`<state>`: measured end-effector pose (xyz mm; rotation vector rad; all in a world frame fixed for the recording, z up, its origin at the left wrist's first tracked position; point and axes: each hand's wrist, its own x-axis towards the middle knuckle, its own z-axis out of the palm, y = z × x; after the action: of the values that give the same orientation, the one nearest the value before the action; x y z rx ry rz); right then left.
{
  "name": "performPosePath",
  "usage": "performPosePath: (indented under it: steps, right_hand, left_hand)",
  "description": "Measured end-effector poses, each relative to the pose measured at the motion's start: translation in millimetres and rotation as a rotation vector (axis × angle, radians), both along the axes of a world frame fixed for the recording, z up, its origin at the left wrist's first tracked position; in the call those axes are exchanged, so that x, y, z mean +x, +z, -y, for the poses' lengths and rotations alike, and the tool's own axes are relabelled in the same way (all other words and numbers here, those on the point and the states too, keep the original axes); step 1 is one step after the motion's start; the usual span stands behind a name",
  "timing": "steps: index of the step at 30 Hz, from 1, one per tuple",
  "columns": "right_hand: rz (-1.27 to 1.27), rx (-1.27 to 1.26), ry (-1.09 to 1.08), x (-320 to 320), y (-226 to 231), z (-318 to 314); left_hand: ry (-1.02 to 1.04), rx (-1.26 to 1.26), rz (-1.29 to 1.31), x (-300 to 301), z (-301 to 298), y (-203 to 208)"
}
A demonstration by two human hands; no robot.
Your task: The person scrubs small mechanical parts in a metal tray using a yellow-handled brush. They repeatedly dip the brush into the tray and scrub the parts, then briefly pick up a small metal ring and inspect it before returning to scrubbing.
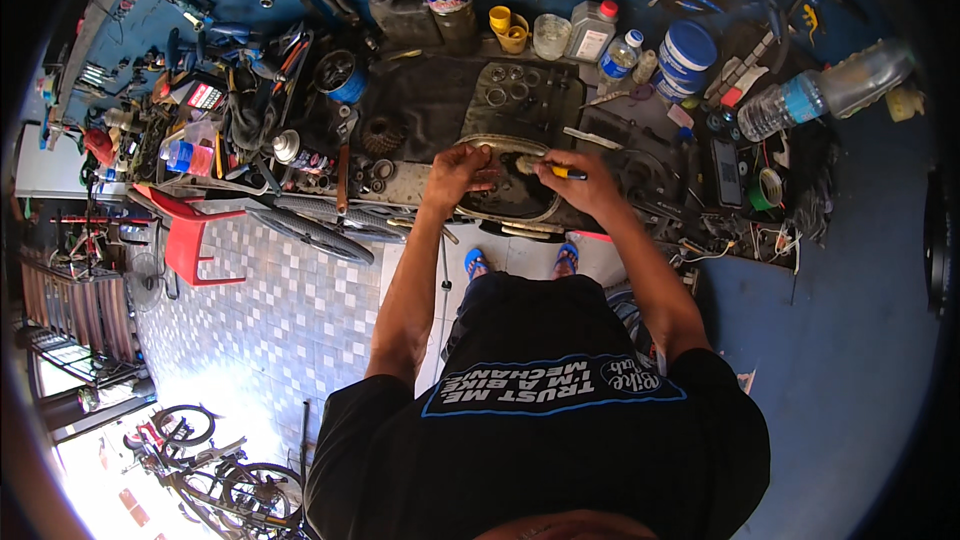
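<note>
Over a round, grimy basin [508, 216] at the bench's front edge, both my hands are at work. My right hand [584, 183] is closed round a brush [568, 173] with a yellow and black handle; its pale bristles point left over the basin. At the basin's left rim, my left hand [462, 176] has its fingers curled, and what they hold, if anything, is too small or dark to make out. Behind the basin lies a dark tray [540, 105] with several metal rings on it. A cassette of sprockets [384, 134] sits to the left.
A spray can [288, 147] and a wrench [345, 165] are left of my hands. Bottles and a blue-and-white tub [686, 58] line the back. A phone [727, 172] lies at the right. Below the bench are a bicycle wheel [315, 230] and a red chair [190, 245].
</note>
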<state>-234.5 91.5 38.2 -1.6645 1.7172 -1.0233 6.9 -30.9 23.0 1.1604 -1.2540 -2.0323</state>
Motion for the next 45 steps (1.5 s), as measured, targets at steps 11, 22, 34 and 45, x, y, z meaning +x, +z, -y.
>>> performPosePath:
  steps: [11, 22, 34, 45]
  right_hand:
    - [-0.281, -0.071, 0.004, 10, 4, -24]
    - [0.324, -0.057, -0.021, 47, 27, 10]
    - [0.467, 0.037, -0.167, 57, 27, 23]
    - [0.344, 0.025, -0.092, 55, 17, -1]
  left_hand:
    - [-0.074, -0.264, 0.163, 5, 4, -24]
    - [-0.096, -0.491, 0.358, -2, -8, -6]
    - [0.214, -0.131, -0.144, 6, -19, -11]
    - [0.241, -0.106, -0.067, 0, -13, -5]
